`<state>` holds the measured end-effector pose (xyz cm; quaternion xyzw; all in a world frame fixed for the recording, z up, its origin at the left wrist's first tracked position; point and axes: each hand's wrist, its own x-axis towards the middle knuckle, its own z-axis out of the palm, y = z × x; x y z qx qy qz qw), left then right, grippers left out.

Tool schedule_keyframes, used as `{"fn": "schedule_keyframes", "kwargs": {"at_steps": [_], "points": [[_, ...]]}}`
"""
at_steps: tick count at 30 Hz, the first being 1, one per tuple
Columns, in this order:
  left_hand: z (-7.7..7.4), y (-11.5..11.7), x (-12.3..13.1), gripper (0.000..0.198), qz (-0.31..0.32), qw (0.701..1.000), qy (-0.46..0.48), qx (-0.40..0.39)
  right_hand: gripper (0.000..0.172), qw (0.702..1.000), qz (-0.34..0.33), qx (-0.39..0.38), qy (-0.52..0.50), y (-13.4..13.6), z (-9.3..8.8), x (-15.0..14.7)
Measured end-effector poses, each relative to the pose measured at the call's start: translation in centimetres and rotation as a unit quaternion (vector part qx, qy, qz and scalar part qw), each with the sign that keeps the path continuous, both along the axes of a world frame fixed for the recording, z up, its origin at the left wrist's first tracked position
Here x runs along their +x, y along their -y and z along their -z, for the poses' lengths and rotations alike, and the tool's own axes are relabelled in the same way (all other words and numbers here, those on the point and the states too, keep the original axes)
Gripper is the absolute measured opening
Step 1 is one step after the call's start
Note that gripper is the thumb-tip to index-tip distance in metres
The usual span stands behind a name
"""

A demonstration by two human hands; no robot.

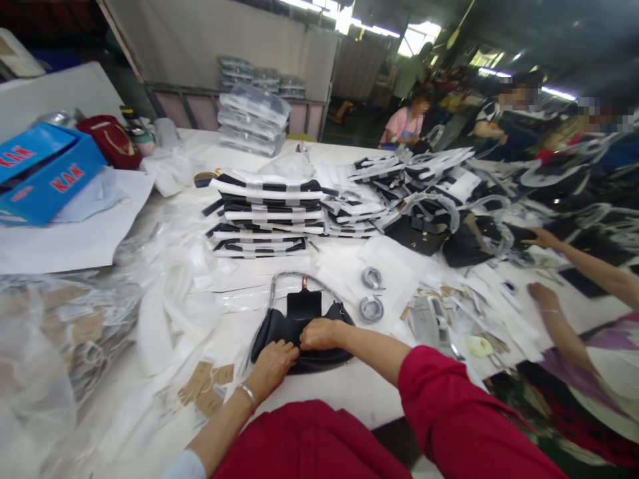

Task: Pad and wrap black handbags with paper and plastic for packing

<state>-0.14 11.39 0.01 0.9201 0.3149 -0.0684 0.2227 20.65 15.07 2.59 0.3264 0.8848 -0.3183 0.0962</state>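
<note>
A black handbag [269, 336] lies on the white table in front of me, its flap [304, 305] folded up and away, with a small red tag [304, 283] at the flap's tip. The plastic-wrapped strap arches behind it. Near the bag's front edge, my left hand [273, 364] has its fingers curled over the black material. My right hand [320, 334] is closed on the upper edge at the bag's middle; its fingertips are partly hidden.
Wrapped bags [272, 216] are stacked behind the handbag. Two rolled straps [371, 309] lie to the right. Brown paper tags [207, 386] sit at left, near a blue box [74, 176]. A co-worker's hands [544, 239] handle black bags at the right.
</note>
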Motion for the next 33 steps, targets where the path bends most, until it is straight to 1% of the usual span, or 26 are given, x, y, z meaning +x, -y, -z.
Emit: {"fn": "schedule_keyframes", "kwargs": {"at_steps": [4, 5, 6, 7, 8, 9, 10, 11, 12, 13, 14, 15, 16, 18, 20, 22, 24, 28, 30, 33], "points": [[-1.0, -0.1, 0.8, 0.014, -0.043, 0.998, -0.025, -0.033, 0.016, 0.993, -0.087, 0.073, -0.01, 0.1, 0.4, 0.5], [-1.3, -0.1, 1.1, 0.014, -0.057, 0.997, -0.039, -0.042, 0.014, 0.992, -0.085, 0.087, -0.018, 0.1, 0.5, 0.8], [-1.5, -0.2, 1.4, 0.014, -0.07, 0.995, -0.053, -0.049, 0.012, 0.993, -0.057, 0.098, -0.033, 0.0, 0.5, 1.3], [-1.6, -0.2, 1.8, 0.012, -0.08, 0.993, -0.067, -0.055, 0.011, 0.992, -0.004, 0.111, -0.054, -0.1, 0.4, 2.0], [-1.6, -0.2, 2.0, 0.012, -0.088, 0.991, -0.077, -0.06, 0.013, 0.986, 0.07, 0.127, -0.076, -0.2, 0.2, 2.9], [-1.6, -0.3, 2.3, 0.012, -0.094, 0.99, -0.083, -0.064, 0.018, 0.971, 0.162, 0.147, -0.092, -0.3, 0.0, 4.1], [-1.5, -0.3, 2.4, 0.013, -0.099, 0.989, -0.086, -0.067, 0.022, 0.946, 0.263, 0.167, -0.094, -0.4, -0.1, 5.6], [-1.4, -0.4, 2.5, 0.013, -0.103, 0.988, -0.087, -0.07, 0.025, 0.911, 0.363, 0.181, -0.074, -0.4, -0.3, 7.2], [-1.3, -0.5, 2.5, 0.015, -0.106, 0.988, -0.088, -0.072, 0.026, 0.873, 0.449, 0.186, -0.04, -0.3, -0.3, 9.0], [-1.2, -0.6, 2.6, 0.016, -0.11, 0.987, -0.088, -0.075, 0.025, 0.837, 0.516, 0.183, 0.0, -0.2, -0.3, 10.7], [-1.0, -0.7, 2.5, 0.017, -0.113, 0.987, -0.088, -0.078, 0.024, 0.807, 0.563, 0.174, 0.038, 0.0, -0.1, 12.4], [-0.9, -0.8, 2.5, 0.018, -0.116, 0.986, -0.088, -0.081, 0.025, 0.786, 0.593, 0.163, 0.067, 0.2, 0.2, 13.8], [-0.9, -0.8, 2.5, 0.019, -0.12, 0.985, -0.088, -0.083, 0.027, 0.774, 0.609, 0.151, 0.086, 0.3, 0.7, 14.9], [-0.8, -0.9, 2.6, 0.022, -0.125, 0.984, -0.09, -0.089, 0.036, 0.764, 0.622, 0.131, 0.105, 0.4, 1.7, 16.0], [-0.7, -1.0, 2.6, 0.024, -0.129, 0.982, -0.099, -0.093, 0.044, 0.755, 0.631, 0.11, 0.136, 0.0, 2.7, 16.1], [-0.7, -1.0, 2.7, 0.025, -0.131, 0.981, -0.106, -0.094, 0.047, 0.739, 0.65, 0.091, 0.152, -0.7, 3.3, 15.9], [-0.6, -1.1, 2.8, 0.026, -0.134, 0.981, -0.109, -0.092, 0.039, 0.715, 0.685, 0.07, 0.117, -1.4, 3.5, 16.0], [-0.5, -1.2, 2.8, 0.027, -0.136, 0.981, -0.106, -0.087, 0.005, 0.668, 0.742, 0.046, 0.015, -1.6, 3.1, 17.7], [-0.4, -1.3, 2.7, 0.026, -0.133, 0.982, -0.102, -0.085, 0.015, 0.644, 0.764, 0.043, -0.026, -1.1, 2.7, 18.7], [-0.4, -1.3, 2.7, 0.026, -0.132, 0.984, -0.092, -0.08, 0.025, 0.59, 0.796, 0.044, -0.129, 0.2, 1.7, 19.9]]}}
